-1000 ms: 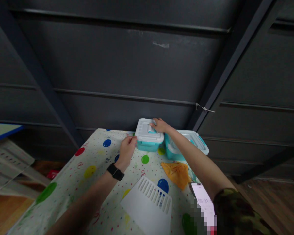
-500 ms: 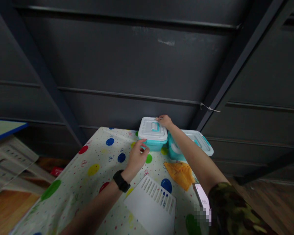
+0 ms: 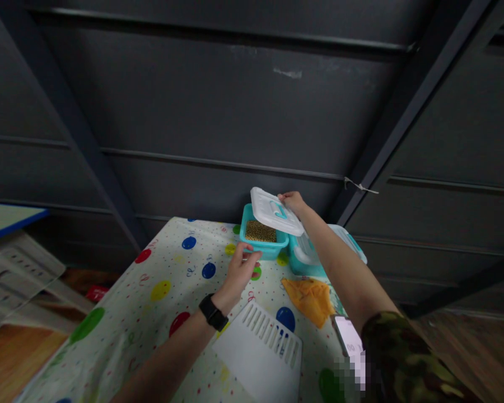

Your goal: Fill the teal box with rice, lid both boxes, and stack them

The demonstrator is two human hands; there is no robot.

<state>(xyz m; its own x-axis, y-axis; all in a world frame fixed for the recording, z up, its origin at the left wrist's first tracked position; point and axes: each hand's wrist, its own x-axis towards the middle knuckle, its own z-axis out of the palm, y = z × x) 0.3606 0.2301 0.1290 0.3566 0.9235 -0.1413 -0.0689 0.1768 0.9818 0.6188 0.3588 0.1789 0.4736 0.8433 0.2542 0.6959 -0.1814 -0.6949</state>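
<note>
Right hand [image 3: 292, 200] pinching far edge of white rectangular plastic lid [image 3: 276, 210], tilted clear of small teal plastic box [image 3: 264, 242] of yellowish grains beneath; left hand [image 3: 240, 272], fingers loose, steadying box's near wall.

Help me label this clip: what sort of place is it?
Probably a storeroom or workshop: dark metal wall panels with bracing, wooden floor, and a table under a spotted party cloth.

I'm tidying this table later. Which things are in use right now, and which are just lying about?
In use: white lid lifted by right hand; teal box of grains, left hand at its front.

Lying about: second teal box, orange cloth, white slotted tray, phone.
</note>
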